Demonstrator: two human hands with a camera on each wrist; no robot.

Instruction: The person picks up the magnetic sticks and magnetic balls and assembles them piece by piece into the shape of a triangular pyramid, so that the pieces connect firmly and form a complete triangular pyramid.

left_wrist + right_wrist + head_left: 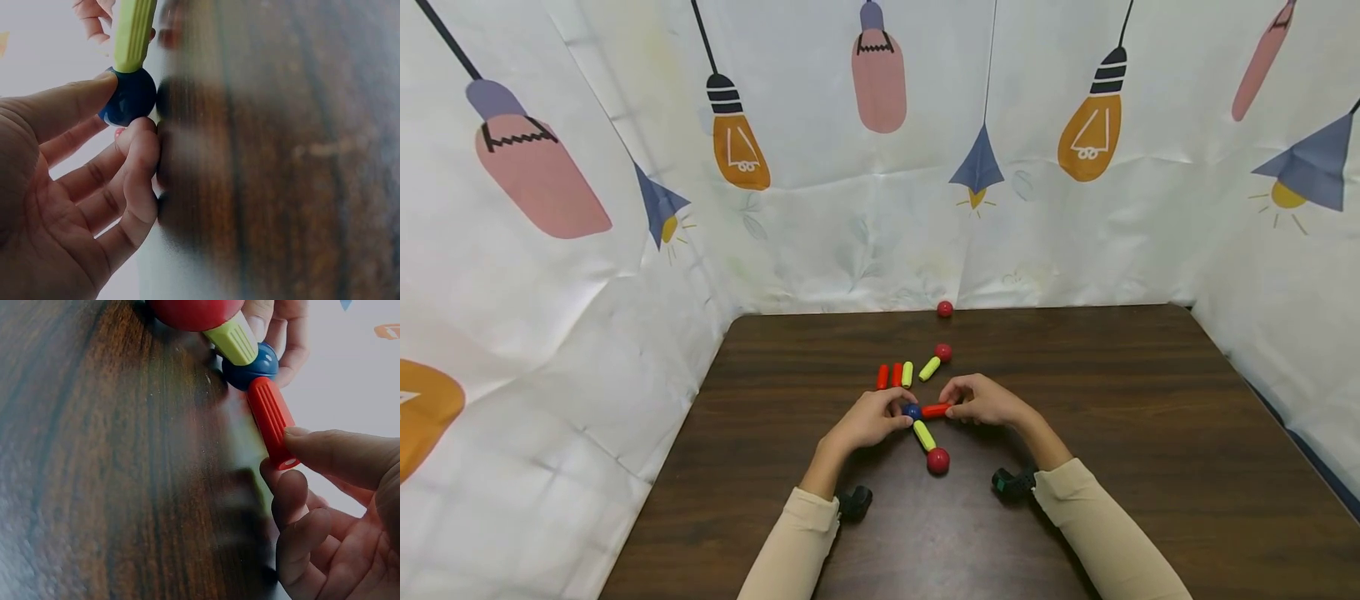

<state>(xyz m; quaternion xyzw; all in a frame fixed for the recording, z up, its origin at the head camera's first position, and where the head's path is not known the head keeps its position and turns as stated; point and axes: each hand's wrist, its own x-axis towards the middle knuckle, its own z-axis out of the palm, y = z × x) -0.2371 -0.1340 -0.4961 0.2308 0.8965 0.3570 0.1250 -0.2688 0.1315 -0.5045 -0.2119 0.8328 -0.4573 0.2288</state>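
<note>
My left hand [872, 417] pinches a blue ball [130, 97] between thumb and fingers, low over the table. A ribbed yellow-green rod [924, 435] joins that ball to a red ball [937, 461] on the side nearer me. With thumb and fingertips my right hand [988, 402] grips a ribbed red rod [272, 422] near its outer end. The rod's other end meets the blue ball, as the right wrist view shows. Part of the blue ball is covered by the left fingers in the head view.
Beyond the hands lie two red rods [883, 377] and a yellow-green rod [907, 374] side by side. Another yellow-green rod [929, 368] touches a red ball [943, 352]. One more red ball [945, 309] sits at the far edge of the brown table [1075, 358], before a patterned curtain.
</note>
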